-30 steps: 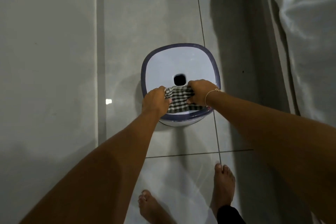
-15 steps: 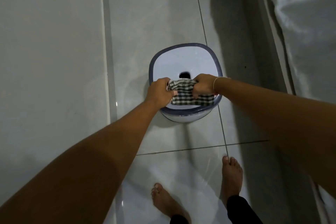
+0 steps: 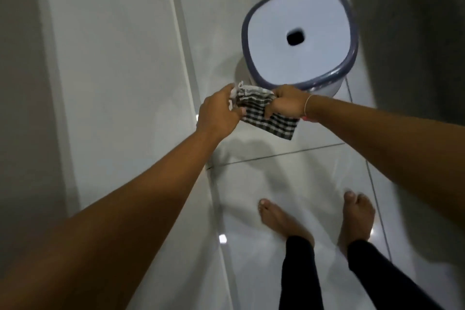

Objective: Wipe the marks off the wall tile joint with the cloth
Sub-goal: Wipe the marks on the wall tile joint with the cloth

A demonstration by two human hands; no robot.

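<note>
A black-and-white checked cloth (image 3: pixel 268 118) hangs in the air between both hands, in front of the stool. My left hand (image 3: pixel 219 111) pinches its left end and my right hand (image 3: pixel 286 102) grips its upper right part, a thin bracelet on that wrist. The loose corner of the cloth droops down to the right. The tiled wall (image 3: pixel 113 58) runs along the left, with a pale vertical joint (image 3: pixel 54 58) in it. No marks on the joint can be made out.
A white plastic stool (image 3: pixel 299 38) with a grey-blue rim and a hole in its seat stands on the glossy floor tiles just beyond the hands. My bare feet (image 3: pixel 314 219) are below. A dark shadowed strip lies along the right.
Both hands have lifted the cloth off the stool seat and drawn it toward me and to the left. The view has swung, so the stool now sits at the upper right.
</note>
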